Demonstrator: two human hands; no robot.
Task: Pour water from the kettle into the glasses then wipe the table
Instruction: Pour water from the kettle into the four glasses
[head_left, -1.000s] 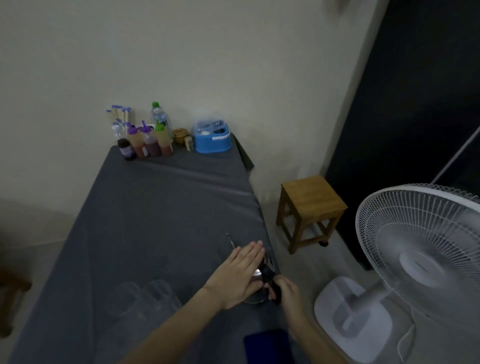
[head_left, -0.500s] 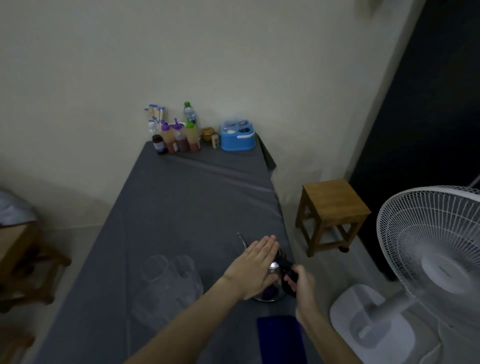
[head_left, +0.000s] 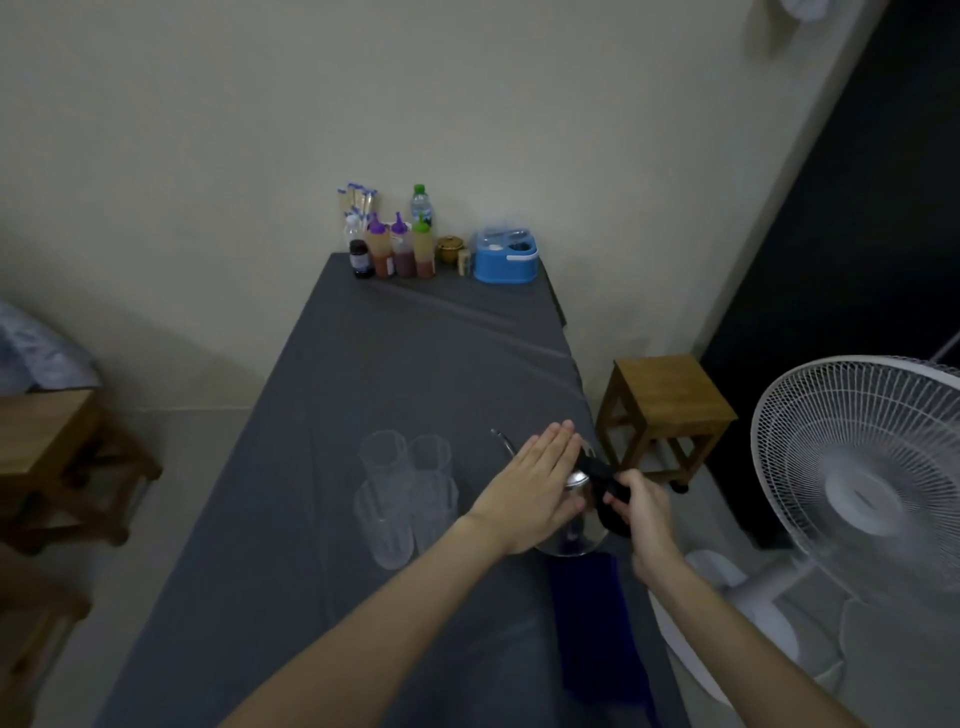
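Note:
A shiny steel kettle (head_left: 576, 540) with a thin curved spout stands near the right edge of the table (head_left: 415, 364), which is draped in dark grey cloth. My left hand (head_left: 535, 488) lies flat on the kettle's lid, fingers straight and together. My right hand (head_left: 636, 501) is closed around the kettle's black handle. Several clear glasses (head_left: 402, 493) stand bunched together just left of the kettle; I cannot tell what is in them. A dark blue cloth (head_left: 592, 623) lies folded on the table just below the kettle.
Sauce bottles (head_left: 395, 249) and a blue caddy (head_left: 505, 260) line the far end by the wall. A wooden stool (head_left: 670, 400) and a white standing fan (head_left: 862, 493) stand right of the table. Wooden furniture (head_left: 57, 457) is on the left.
The view has swung left and down, so the glasses and the left furniture show more. Both hands stay on the kettle in the same grip.

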